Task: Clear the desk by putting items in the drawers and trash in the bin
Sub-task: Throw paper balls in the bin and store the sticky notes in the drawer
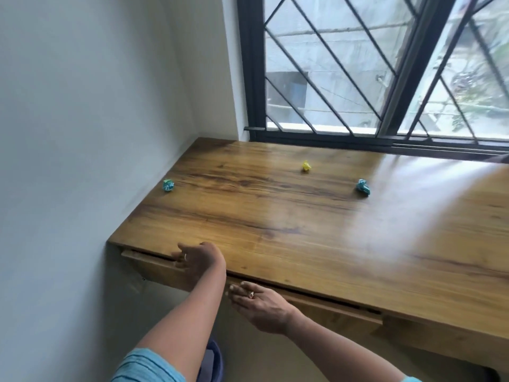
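Facing barred window (385, 64) — wooden desk (303, 230)

Both forearms are bare from the elbow down. A short, light blue, finely ribbed fabric sleeve (150, 365) covers the upper left arm, and a sliver of the same light blue cloth (410, 379) shows on the right arm at the bottom edge. The left hand (197, 261) wears a thin pale ring (185, 256); the right hand (261, 307) wears a small ring with a reddish stone (251, 294).
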{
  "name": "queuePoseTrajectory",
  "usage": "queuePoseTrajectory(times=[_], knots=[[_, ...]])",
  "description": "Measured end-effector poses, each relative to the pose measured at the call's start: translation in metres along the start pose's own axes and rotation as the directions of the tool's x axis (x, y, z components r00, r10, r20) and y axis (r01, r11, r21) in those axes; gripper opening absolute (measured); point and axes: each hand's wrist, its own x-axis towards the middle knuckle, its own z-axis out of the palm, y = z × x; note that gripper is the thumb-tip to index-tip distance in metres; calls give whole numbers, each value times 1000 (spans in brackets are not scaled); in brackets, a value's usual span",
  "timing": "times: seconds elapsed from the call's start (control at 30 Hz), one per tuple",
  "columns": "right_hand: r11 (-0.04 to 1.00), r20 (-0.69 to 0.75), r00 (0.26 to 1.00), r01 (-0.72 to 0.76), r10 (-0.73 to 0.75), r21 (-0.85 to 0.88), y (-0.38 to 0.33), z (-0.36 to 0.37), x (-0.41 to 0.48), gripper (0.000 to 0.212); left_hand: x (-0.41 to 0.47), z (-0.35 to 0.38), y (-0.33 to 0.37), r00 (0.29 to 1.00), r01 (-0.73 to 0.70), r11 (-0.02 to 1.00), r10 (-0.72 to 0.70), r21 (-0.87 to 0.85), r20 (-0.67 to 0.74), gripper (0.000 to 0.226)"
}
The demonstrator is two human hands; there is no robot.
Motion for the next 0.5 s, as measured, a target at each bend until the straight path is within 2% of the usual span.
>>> queuePoseTrajectory(times=[0.03,0.1,0.17,0.27,0.37,0.5], knots=[[1000,-56,998,-17,17,5,5,-7,0,35,-3,7,8,996,-89,996,89,23,0,51],[997,-116,990,-83,83,7,20,-21,-4,40,-13,22,25,973,-213,977,212,9,88,48],[990,-99,987,-132,127,-43,38,-37,-12,36,-29,38,42,950,-246,969,247,-28,193,46],[964,-92,964,-255,248,-76,64,-56,-30,31,-53,63,63,913,-299,954,297,-36,279,42],[902,-103,906,-419,410,-99,85,-70,-59,24,-83,88,79,861,-381,924,362,-17,356,38],[780,-119,803,-595,583,-194,106,-79,-115,25,-125,116,86,785,-443,896,402,-26,472,36]])
